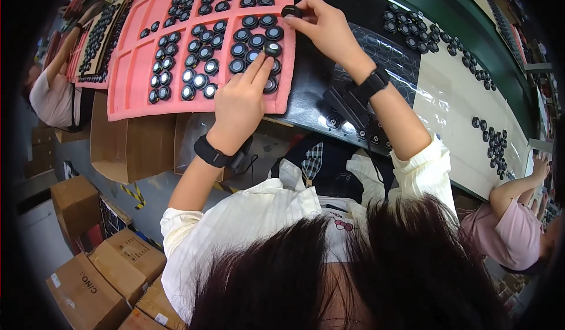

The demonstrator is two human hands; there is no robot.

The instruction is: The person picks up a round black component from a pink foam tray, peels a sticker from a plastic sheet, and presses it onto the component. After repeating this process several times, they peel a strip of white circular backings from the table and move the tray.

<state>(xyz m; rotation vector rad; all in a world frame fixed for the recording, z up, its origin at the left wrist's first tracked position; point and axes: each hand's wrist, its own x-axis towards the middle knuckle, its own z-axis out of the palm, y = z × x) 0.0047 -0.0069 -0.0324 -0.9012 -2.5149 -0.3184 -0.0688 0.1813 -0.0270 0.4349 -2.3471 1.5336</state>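
My right hand point(329, 29) pinches a small black round piece point(291, 12) between thumb and fingers at the right edge of a pink foam tray point(132, 80). Over the tray's nearest right compartment, my left hand point(240, 102) stretches two fingers toward another round piece point(272, 49), which looks slightly tilted. Those fingertips touch or nearly touch it, while the left thumb is hidden. Rows of similar black pieces with pale grey centres point(200, 81) lie in the tray's compartments.
A clear sheet with round outlines point(376, 59) lies on the black table right of the tray. More black pieces point(406, 27) are scattered farther right. Cardboard boxes point(138, 145) stand below the tray and at lower left. Co-workers point(512, 230) sit at both sides.
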